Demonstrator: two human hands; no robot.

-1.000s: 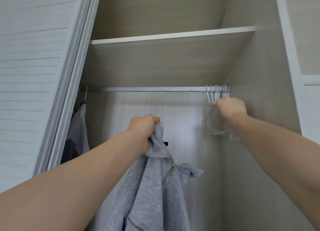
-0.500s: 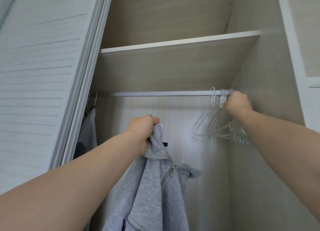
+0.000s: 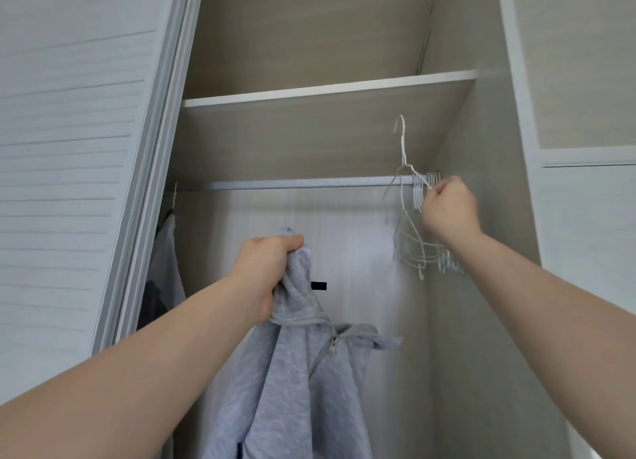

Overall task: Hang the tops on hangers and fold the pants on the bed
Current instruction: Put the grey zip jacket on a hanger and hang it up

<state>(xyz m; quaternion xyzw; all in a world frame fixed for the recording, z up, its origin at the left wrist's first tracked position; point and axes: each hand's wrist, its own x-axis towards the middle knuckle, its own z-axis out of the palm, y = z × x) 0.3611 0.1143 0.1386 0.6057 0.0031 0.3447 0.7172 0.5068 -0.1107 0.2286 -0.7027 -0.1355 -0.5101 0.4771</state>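
Note:
My left hand (image 3: 266, 272) grips a bunched grey zip hoodie (image 3: 303, 383), which hangs down in front of the open wardrobe. My right hand (image 3: 447, 211) pinches one white wire hanger (image 3: 403, 155) at its shoulder. That hanger is tilted, and its hook sticks up above the rail (image 3: 303, 184), off it. Several more white hangers (image 3: 421, 248) hang bunched at the rail's right end, just left of and below my right hand.
A shelf (image 3: 327, 90) runs above the rail. A pale garment (image 3: 168, 252) and a dark one hang at the rail's far left, partly behind the slatted sliding door (image 3: 75, 149). The wardrobe's right wall (image 3: 488, 286) stands close to my right hand.
My right hand has pulled one hanger out of the bunch and lifted it, so its hook now stands above the rail. My left hand keeps holding the hoodie in about the same place.

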